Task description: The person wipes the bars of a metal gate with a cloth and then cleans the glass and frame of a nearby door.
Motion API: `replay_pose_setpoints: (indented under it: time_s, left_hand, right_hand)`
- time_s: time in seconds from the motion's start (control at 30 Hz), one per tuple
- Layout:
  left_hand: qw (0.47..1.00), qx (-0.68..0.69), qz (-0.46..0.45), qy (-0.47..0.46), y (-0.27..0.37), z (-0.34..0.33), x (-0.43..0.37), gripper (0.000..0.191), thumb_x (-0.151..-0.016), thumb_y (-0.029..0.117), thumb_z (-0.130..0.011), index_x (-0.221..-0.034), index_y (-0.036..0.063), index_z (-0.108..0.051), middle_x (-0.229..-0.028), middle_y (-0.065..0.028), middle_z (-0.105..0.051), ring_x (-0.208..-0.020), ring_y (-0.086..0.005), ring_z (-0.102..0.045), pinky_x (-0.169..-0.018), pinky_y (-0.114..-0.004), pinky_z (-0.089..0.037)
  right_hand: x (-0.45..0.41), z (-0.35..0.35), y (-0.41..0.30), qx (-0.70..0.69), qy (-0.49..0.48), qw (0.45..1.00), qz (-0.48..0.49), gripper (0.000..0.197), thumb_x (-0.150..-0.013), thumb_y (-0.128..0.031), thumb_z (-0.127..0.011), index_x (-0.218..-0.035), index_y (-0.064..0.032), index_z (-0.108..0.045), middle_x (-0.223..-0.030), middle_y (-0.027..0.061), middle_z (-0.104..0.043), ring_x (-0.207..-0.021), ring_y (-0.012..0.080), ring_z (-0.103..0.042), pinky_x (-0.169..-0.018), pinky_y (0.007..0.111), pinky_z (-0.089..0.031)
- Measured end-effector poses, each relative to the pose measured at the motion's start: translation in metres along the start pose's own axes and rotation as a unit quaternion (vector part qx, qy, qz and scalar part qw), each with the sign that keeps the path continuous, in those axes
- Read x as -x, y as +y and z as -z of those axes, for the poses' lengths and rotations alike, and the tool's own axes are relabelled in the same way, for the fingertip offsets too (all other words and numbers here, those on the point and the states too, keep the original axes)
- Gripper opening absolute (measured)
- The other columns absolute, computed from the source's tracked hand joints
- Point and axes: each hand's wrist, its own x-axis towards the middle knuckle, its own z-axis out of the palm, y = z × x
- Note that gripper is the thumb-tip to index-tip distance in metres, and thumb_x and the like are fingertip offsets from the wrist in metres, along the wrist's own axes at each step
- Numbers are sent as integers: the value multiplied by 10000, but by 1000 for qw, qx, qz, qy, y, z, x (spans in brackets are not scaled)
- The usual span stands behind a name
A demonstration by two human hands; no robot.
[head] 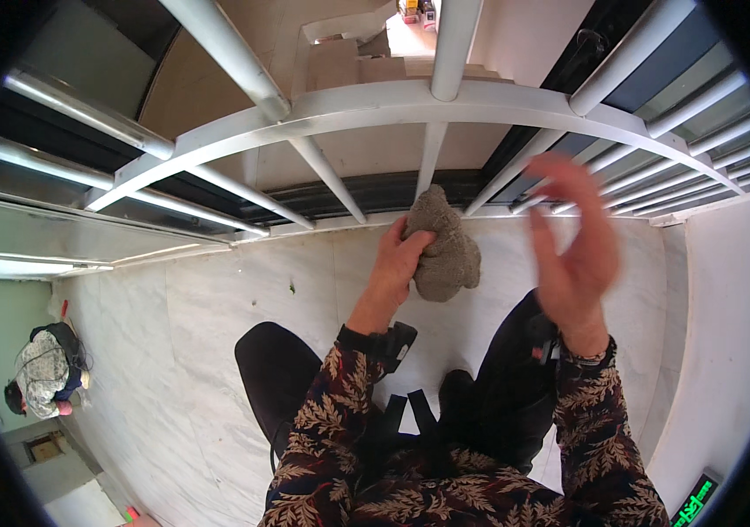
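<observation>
My left hand grips a crumpled grey-brown cloth, thumb on top, in front of the metal bars. The cloth's upper tip overlaps the foot of a white bar. To the right, my right hand is raised with its fingers curved apart and nothing in them; it is blurred. Behind that hand run more slanting bars of the same railing. A curved white crossbar joins the bars above both hands.
Marble-patterned floor tiles extend under my bent knees. A person crouches by the far left wall. A white wall stands on the right, with a lit green sign low down. Steps show beyond the bars.
</observation>
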Motion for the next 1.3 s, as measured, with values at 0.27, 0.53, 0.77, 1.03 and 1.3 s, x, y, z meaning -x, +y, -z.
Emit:
replay_pose_setpoints:
  time_s: [0.27,0.53,0.77,1.03,1.3]
  left_hand:
    - [996,-1,-88,-28,41,-23,41,487,-875,179,-610,-1286,-37,-460,-1112,-129,-614,-978,-199,-608,-838,-315,-490]
    - [858,-361,-256,260,136,72,48,285,-854,265,-686,-936,-6,-652,-818,-71,-648,-730,-141,-564,-702,-273,-476]
    - [860,-260,-402,179,162,109,26,416,-858,255,-699,-1123,-24,-542,-1030,-93,-616,-938,-147,-537,-857,-281,-428]
    - [843,-198,-453,211,155,125,-7,370,-924,308,-622,-675,42,-561,-589,5,-519,-568,-75,-497,-543,-256,-450]
    - [821,-183,-476,256,151,122,-15,323,-914,230,-616,-691,3,-564,-574,6,-500,-533,-60,-440,-476,-244,-375]
  right_hand:
    - [36,-57,71,-231,-220,897,-306,997,-673,-345,-815,-1437,-58,-243,-1247,193,-508,-1170,321,-508,-1000,355,-397]
    - [37,-65,74,-225,-222,851,-419,861,-698,-276,-759,-1400,-46,-316,-1197,185,-557,-1102,290,-552,-914,364,-460]
    - [66,-86,74,-86,-374,886,-259,724,-698,-290,-724,-1306,-30,-428,-1136,245,-584,-1043,384,-579,-910,403,-458]
    - [91,-154,106,-24,-417,887,-196,672,-718,-256,-706,-1304,-53,-447,-1178,207,-562,-1079,348,-564,-917,389,-451]
    - [80,-298,110,44,-265,962,-51,715,-737,-217,-706,-1338,-80,-344,-1258,220,-468,-992,401,-570,-834,457,-499]
